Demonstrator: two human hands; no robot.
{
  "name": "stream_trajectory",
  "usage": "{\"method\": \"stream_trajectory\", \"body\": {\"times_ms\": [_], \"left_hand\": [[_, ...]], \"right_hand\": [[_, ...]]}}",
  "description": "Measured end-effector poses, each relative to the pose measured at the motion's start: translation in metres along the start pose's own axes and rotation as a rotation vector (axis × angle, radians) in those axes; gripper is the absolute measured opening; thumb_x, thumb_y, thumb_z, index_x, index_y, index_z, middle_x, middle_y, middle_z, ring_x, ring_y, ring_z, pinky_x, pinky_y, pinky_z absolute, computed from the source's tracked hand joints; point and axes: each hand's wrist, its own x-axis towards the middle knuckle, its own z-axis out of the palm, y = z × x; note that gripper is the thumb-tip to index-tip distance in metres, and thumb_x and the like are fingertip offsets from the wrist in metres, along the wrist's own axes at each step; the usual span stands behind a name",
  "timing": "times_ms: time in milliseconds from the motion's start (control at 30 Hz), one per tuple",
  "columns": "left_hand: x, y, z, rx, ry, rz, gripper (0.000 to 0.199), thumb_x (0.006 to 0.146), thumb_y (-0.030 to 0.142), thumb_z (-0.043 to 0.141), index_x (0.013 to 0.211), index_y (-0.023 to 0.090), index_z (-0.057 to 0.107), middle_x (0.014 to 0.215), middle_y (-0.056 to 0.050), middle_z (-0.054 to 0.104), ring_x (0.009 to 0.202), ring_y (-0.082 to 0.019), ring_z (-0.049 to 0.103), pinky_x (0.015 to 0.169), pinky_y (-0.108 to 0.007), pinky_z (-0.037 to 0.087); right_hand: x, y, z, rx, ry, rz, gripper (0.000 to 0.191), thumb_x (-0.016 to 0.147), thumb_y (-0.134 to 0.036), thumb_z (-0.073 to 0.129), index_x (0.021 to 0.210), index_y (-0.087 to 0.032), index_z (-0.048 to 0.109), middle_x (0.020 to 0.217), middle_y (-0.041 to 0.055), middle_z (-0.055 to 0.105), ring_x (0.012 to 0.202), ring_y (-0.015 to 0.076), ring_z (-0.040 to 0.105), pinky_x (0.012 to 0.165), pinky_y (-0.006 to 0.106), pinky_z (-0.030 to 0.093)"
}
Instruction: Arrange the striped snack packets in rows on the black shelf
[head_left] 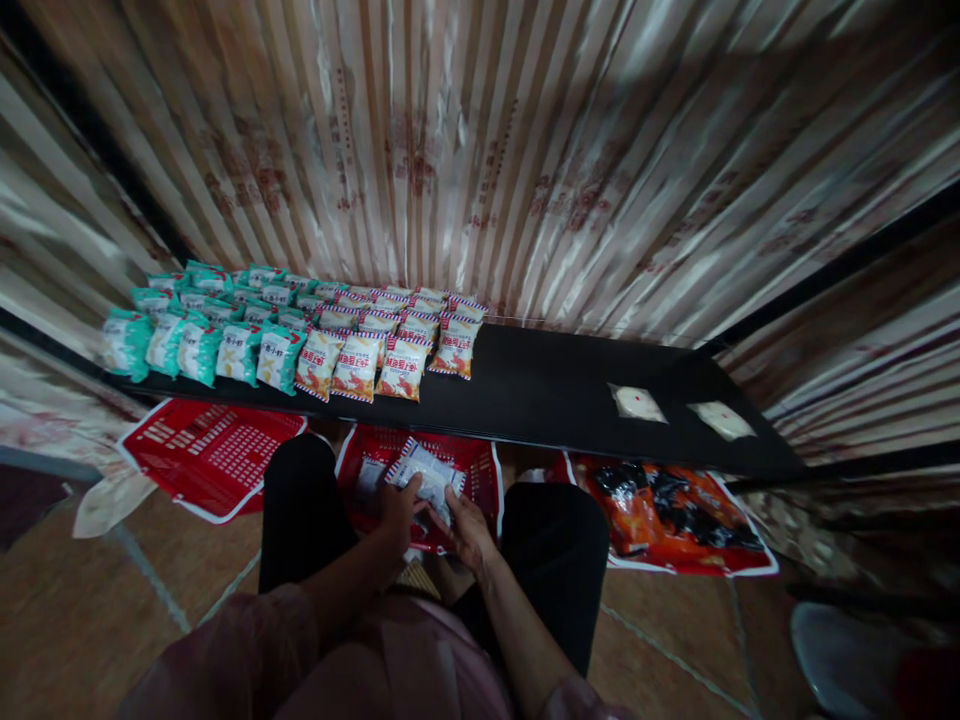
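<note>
Between my knees, my left hand [401, 505] and my right hand [466, 525] grip a snack bag [426, 468] from its two sides. The bag shows a pale printed face and a striped edge. It is held over a red basket [491, 490], where another silvery bag [370, 478] lies to the left. On the black shelf [525, 385] ahead stand rows of white and orange snack bags [356, 365] with striped edges. Teal snack bags [199, 350] fill the shelf's left end.
Two flat white packets [637, 403] lie at the shelf's right. Below them a red basket [757, 535] holds orange and black packages [660, 505]. Another red basket [217, 455] sits at left. A striped curtain [450, 150] hangs behind, and dark poles [840, 270] frame the shelf.
</note>
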Motion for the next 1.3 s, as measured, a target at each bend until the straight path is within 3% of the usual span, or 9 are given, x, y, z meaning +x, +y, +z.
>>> {"method": "stream_trajectory", "body": {"times_ms": [133, 300, 533, 700, 767, 933, 1100, 1200, 1300], "left_hand": [[-0.001, -0.002, -0.002, -0.132, 0.016, -0.063, 0.027, 0.077, 0.034, 0.065, 0.092, 0.013, 0.057, 0.082, -0.009, 0.067, 0.076, -0.021, 0.068, 0.074, -0.035, 0.057], [-0.001, -0.004, -0.003, -0.156, 0.033, -0.061, 0.026, 0.074, 0.032, 0.068, 0.089, 0.014, 0.058, 0.089, -0.01, 0.068, 0.081, -0.021, 0.068, 0.077, -0.035, 0.056], [-0.001, -0.004, -0.016, -0.111, 0.032, -0.018, 0.024, 0.072, 0.034, 0.068, 0.086, 0.017, 0.059, 0.077, -0.005, 0.066, 0.075, -0.02, 0.068, 0.074, -0.036, 0.056], [0.005, -0.003, -0.03, 0.026, 0.048, 0.033, 0.031, 0.07, 0.035, 0.068, 0.091, 0.015, 0.057, 0.082, -0.005, 0.066, 0.074, -0.019, 0.066, 0.069, -0.032, 0.054], [0.007, -0.002, -0.035, 0.253, 0.056, 0.149, 0.031, 0.07, 0.031, 0.067, 0.093, 0.014, 0.057, 0.089, -0.007, 0.065, 0.084, -0.022, 0.065, 0.078, -0.035, 0.052], [0.007, 0.0, -0.046, 0.741, 0.032, 0.612, 0.039, 0.074, 0.023, 0.059, 0.113, 0.017, 0.054, 0.122, -0.011, 0.056, 0.12, -0.026, 0.047, 0.104, -0.044, 0.035], [0.0, 0.003, -0.053, 0.975, -0.328, 1.04, 0.038, 0.083, 0.007, 0.042, 0.115, 0.022, 0.056, 0.131, -0.007, 0.052, 0.134, -0.024, 0.03, 0.108, -0.046, 0.03], [-0.003, 0.008, -0.055, 1.046, -0.532, 1.152, 0.04, 0.084, 0.003, 0.04, 0.114, 0.023, 0.057, 0.13, -0.006, 0.054, 0.135, -0.022, 0.029, 0.107, -0.045, 0.031], [-0.004, 0.014, -0.056, 1.07, -0.639, 1.171, 0.038, 0.085, 0.005, 0.04, 0.114, 0.022, 0.057, 0.127, -0.007, 0.057, 0.133, -0.021, 0.033, 0.107, -0.044, 0.032]], "right_hand": [[0.002, -0.002, -0.003, -0.003, 0.089, -0.011, 0.023, 0.065, -0.033, 0.074, 0.079, -0.019, 0.062, 0.077, 0.0012, 0.069, 0.07, 0.0153, 0.066, 0.059, 0.024, 0.056], [0.004, -0.003, -0.003, -0.045, 0.06, -0.001, 0.015, 0.07, -0.029, 0.068, 0.08, -0.019, 0.062, 0.07, 0.0013, 0.068, 0.063, 0.0149, 0.066, 0.057, 0.024, 0.054], [0.01, -0.005, -0.004, -0.058, 0.012, -0.019, 0.018, 0.067, -0.032, 0.069, 0.077, -0.02, 0.062, 0.07, 0.0019, 0.069, 0.064, 0.0177, 0.067, 0.056, 0.027, 0.054], [0.011, -0.005, -0.006, -0.049, 0.071, 0.014, 0.012, 0.064, -0.026, 0.069, 0.07, -0.019, 0.061, 0.066, 0.0018, 0.068, 0.06, 0.0177, 0.065, 0.054, 0.028, 0.054], [0.01, -0.004, -0.008, -0.061, 0.083, 0.024, 0.009, 0.065, -0.025, 0.067, 0.068, -0.019, 0.061, 0.064, 0.0018, 0.067, 0.06, 0.0174, 0.065, 0.054, 0.028, 0.054], [0.011, -0.003, -0.012, -0.14, 0.113, 0.043, 0.007, 0.067, -0.024, 0.064, 0.065, -0.019, 0.061, 0.061, 0.002, 0.066, 0.06, 0.0185, 0.064, 0.055, 0.029, 0.053], [0.013, -0.003, -0.015, -0.166, 0.044, 0.051, 0.009, 0.067, -0.027, 0.066, 0.068, -0.018, 0.062, 0.064, 0.0038, 0.067, 0.061, 0.0183, 0.064, 0.054, 0.028, 0.052], [0.012, -0.004, -0.014, -0.167, 0.025, 0.041, 0.011, 0.067, -0.028, 0.066, 0.07, -0.017, 0.063, 0.062, 0.0035, 0.067, 0.058, 0.0173, 0.063, 0.052, 0.027, 0.051], [0.011, -0.005, -0.013, -0.182, 0.02, 0.036, 0.011, 0.067, -0.028, 0.067, 0.069, -0.018, 0.064, 0.06, 0.0026, 0.066, 0.054, 0.0162, 0.061, 0.049, 0.027, 0.05]]}}
